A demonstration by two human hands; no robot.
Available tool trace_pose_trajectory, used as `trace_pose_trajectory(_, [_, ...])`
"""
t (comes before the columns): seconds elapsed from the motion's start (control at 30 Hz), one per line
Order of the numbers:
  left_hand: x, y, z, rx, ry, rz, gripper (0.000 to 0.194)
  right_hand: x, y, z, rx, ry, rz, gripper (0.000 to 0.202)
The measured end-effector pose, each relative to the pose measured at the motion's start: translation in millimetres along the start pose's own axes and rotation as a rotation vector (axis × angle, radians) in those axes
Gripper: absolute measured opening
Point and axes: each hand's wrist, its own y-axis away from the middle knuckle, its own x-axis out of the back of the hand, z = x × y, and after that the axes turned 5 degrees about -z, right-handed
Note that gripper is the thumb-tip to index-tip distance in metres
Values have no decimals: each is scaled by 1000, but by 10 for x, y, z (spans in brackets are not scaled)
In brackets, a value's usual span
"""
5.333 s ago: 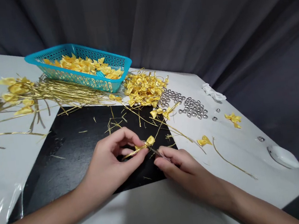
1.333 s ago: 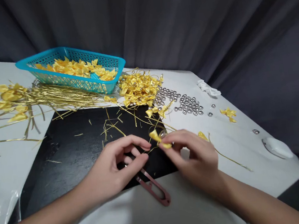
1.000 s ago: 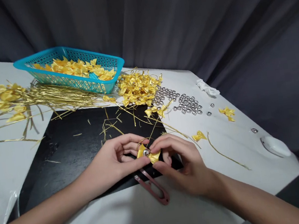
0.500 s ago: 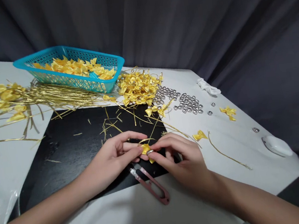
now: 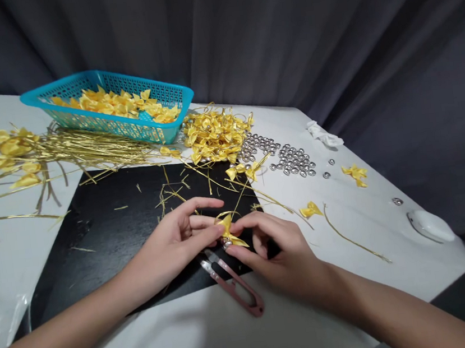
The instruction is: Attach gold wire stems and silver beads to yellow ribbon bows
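Observation:
Between my hands, above the black mat [image 5: 116, 228], is a yellow ribbon bow [image 5: 226, 226] with a silver bead [image 5: 226, 242] at its lower side and a gold cord looped behind it. My left hand [image 5: 186, 230] pinches the bow's left side between thumb and fingers, its index finger stretched out. My right hand [image 5: 272, 239] is closed on the bow's right side, thumb against the bead. Pink thread snips [image 5: 236, 289] lie just below the hands, over the mat's front edge.
A blue basket [image 5: 97, 75] of yellow bows stands at the back left, gold cords [image 5: 94, 148] before it. Nearby are a heap of finished-looking bows [image 5: 219, 133] and many silver beads [image 5: 296, 160]. A white device [image 5: 431, 226] sits at right; cord scraps litter the mat.
The bow has turned in my fingers, so its pointed ends now face up and to the lower right. The bead has shifted down and left, and my left index finger has straightened.

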Motion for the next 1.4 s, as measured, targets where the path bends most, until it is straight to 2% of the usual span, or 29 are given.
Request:
trace_pose_trajectory(0.13, [21, -26, -45, -19, 17, -30, 47, 14, -23, -20, -167, -121, -68, 18])
trace_pose_trajectory(0.23, [24, -37, -58, -47, 28, -38, 47, 53, -68, -31, -353, -305, -174, 16])
trace_pose_trajectory(0.33, [23, -41, -60, -62, 16, -32, 42, 102, -116, -49, -463, -432, -205, 12])
trace_pose_trajectory(0.6, [18, 9, -137, -39, -211, -82, 27, 109, -121, -65, -521, -559, -237, 15])
trace_pose_trajectory(0.7, [-2, 28, -120, -28, -190, -88, 26, 86, -108, -41, -546, -590, -217, 17])
trace_pose_trajectory(0.87, [-35, 16, -26, 26, -110, -38, 17, 92, -93, -42, -478, -533, -132, 17])
trace_pose_trajectory(1.03, [-23, -3, -12, -19, -96, 64, 14, 71, -94, -76, -561, -523, 21, 25])
trace_pose_trajectory(1.2, [-14, 5, -5, -55, -115, 111, 15, 42, -78, -83, -595, -450, -160, 31])
trace_pose_trajectory(1.33, [-19, 5, 6, -76, -142, 123, 14, 87, -85, -109, -633, -571, -302, 29])
trace_pose_trajectory(1.4, [-14, -1, -5, -70, -141, 107, 14, 112, -95, -121, -657, -616, -323, 28])
